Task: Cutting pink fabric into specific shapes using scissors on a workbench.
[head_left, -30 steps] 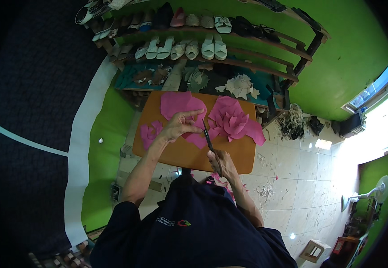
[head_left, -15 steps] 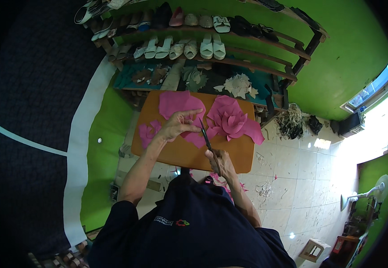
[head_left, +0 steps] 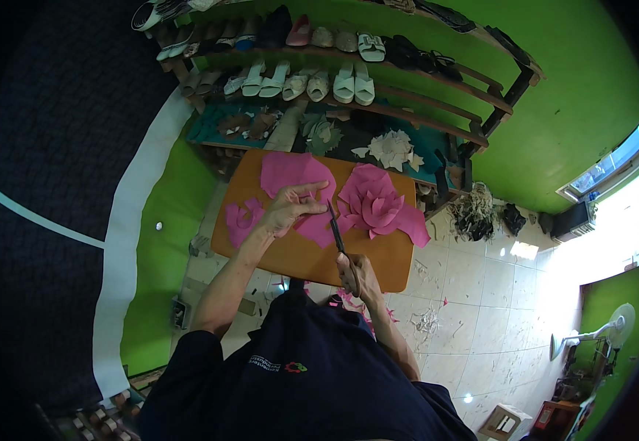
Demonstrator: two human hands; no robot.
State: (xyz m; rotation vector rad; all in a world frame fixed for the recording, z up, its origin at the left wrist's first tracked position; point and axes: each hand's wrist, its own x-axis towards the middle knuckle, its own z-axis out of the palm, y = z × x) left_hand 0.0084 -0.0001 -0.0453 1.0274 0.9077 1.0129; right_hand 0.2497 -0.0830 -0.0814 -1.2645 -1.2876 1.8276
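My right hand [head_left: 356, 275] grips a pair of dark scissors [head_left: 338, 234], its narrow blades pointing up and away over the table. The blade tips are close to the fingertips of my left hand [head_left: 290, 207]. That hand is closed in a pinch, with index finger and thumb at a small pink piece [head_left: 319, 196], whose outline blends with the pink behind. Beyond my left hand lies a large pink sheet [head_left: 284, 167]. Left of it is a cut pink scrap [head_left: 240, 224]. A pile of petal-shaped pink pieces [head_left: 374, 206] sits on the right side.
The orange-brown table [head_left: 290, 259] has rounded corners. Behind it stands a wooden rack [head_left: 437, 67] with several rows of shoes. Its lower shelf carries pale cut pieces [head_left: 393, 149] and green cut pieces [head_left: 322, 135]. Scraps [head_left: 427, 321] litter the tiled floor at right.
The whole view has shifted slightly. The scissors stand a little more upright, and their tips remain beside my left fingertips. Both hands keep their hold.
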